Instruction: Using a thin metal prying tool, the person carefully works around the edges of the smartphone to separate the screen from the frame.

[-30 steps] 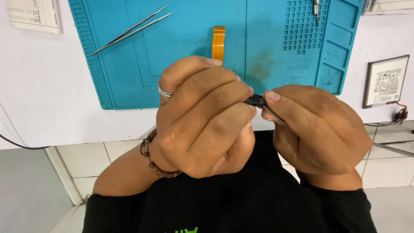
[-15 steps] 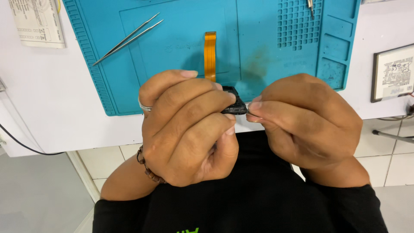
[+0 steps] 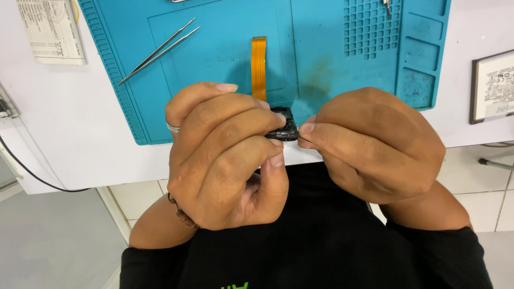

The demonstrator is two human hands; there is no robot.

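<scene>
Small black part [image 3: 284, 124], frame-like, maybe a tiny electronic module, sits pinched between both hands just above the near edge of the teal work mat [image 3: 225, 59]. Left hand [image 3: 225, 160] clamped on it, index finger and thumb curled around its left side, ring on one finger, bead bracelet at the wrist. Right hand [image 3: 375, 144] closed too, fingertips pressed together on what looks like a thin metal sliver or tool tip at the part's right edge; too small to tell which. Whether that tip touches the part or only sits just beside it, cannot tell.

Step in hand, by my read: fine work on the part's right edge, prying or fitting something, with the left hand as the steady holder. Next move likely calls for a firm left pinch and a very small, controlled right-hand motion; a slip could drop the part into the lap.

Orange flex ribbon [image 3: 259, 67] lies on the mat just far of the part, running far-near. Tweezers [image 3: 158, 51] lie diagonal on the mat's left, well apart from the hands. White tabletop [image 3: 80, 139] under the mat; printed paper sheet [image 3: 51, 29] far left, framed card [image 3: 492, 88] at right.
</scene>
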